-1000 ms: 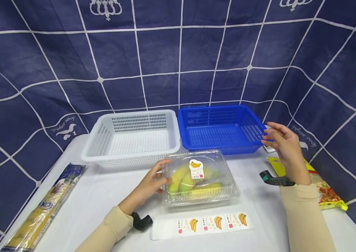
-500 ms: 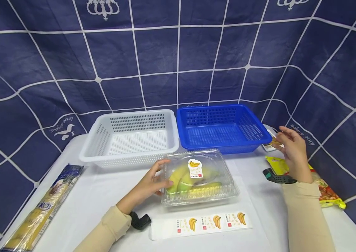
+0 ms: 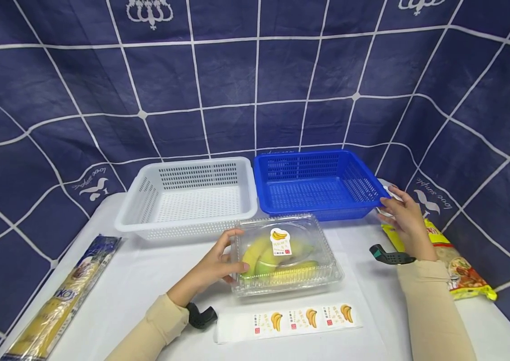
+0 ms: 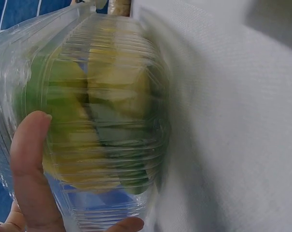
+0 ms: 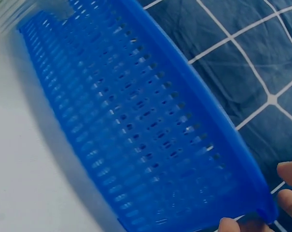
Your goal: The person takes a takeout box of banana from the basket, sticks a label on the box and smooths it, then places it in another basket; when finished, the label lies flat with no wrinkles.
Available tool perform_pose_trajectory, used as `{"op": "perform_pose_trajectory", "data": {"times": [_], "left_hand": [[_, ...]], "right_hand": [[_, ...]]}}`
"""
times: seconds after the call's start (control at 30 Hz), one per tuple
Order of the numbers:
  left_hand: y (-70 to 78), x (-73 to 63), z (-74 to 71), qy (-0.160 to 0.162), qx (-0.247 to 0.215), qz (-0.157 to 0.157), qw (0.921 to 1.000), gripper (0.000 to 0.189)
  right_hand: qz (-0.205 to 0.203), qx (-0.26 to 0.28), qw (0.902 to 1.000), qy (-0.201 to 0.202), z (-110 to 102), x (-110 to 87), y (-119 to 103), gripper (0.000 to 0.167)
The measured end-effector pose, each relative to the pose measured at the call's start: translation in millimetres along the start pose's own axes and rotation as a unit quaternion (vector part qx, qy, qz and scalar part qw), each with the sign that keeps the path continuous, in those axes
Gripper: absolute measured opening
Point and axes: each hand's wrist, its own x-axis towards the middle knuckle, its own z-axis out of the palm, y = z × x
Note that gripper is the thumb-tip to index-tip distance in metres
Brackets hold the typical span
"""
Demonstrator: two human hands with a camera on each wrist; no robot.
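A clear plastic clamshell box (image 3: 322, 250) of bananas (image 4: 68, 121) stands on the white table, with a banana sticker (image 3: 280, 242) on its lid. My left hand (image 3: 211, 260) rests against the box's left end, thumb and fingers spread along it. In the left wrist view the thumb lies on the ribbed side wall. At the right front corner of the blue basket (image 3: 318, 205) is my right hand (image 3: 405, 215), fingers loosely bent beside the rim. The right wrist view shows those fingertips (image 5: 288, 200) near the corner with nothing between them. A small white item (image 3: 385, 213) lies partly hidden behind this hand.
A white perforated basket (image 3: 182, 225) stands left of the blue one. In front of the box lies a strip of banana stickers (image 3: 304, 321). A long pasta packet (image 3: 62, 296) is at the left, and a yellow and red food bag (image 3: 462, 271) lies beneath the right forearm.
My right hand went right, over the small white item, then came back left to the blue basket's corner. The left hand and the box have stayed in place.
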Motion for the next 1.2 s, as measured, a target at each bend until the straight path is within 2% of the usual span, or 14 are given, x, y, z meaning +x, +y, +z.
{"op": "perform_pose_trajectory", "data": {"times": [0.17, 0.4, 0.57, 0.7, 0.97, 1.2], "left_hand": [[-0.1, 0.1, 1.1, 0.008, 0.004, -0.001, 1.0000, 0.085], [0.1, 0.0, 2.3, 0.005, 0.008, -0.002, 1.0000, 0.084], [4.2, -2.9, 2.0, 0.001, 0.012, -0.007, 0.9999, 0.083], [11.3, -8.1, 1.2, 0.000, 0.016, -0.009, 0.9998, 0.082], [26.8, -15.2, -2.2, -0.019, 0.022, 0.012, 0.9995, 0.082], [49.5, -22.1, -2.4, -0.043, 0.025, 0.020, 0.9986, 0.080]], "right_hand": [[0.008, -0.010, 0.9999, 0.002, 1.5, 3.0, 5.4, 0.033], [0.019, -0.016, 0.9996, 0.010, 0.8, 1.2, 9.4, 0.049], [0.021, -0.007, 0.9997, 0.004, 1.1, -0.1, 10.1, 0.044], [0.028, -0.011, 0.9996, 0.001, 1.7, -0.2, 10.3, 0.043], [0.036, -0.023, 0.9991, 0.007, 2.6, 2.3, 9.0, 0.055], [0.019, -0.006, 0.9998, 0.002, 3.4, 2.8, 8.5, 0.051]]}}
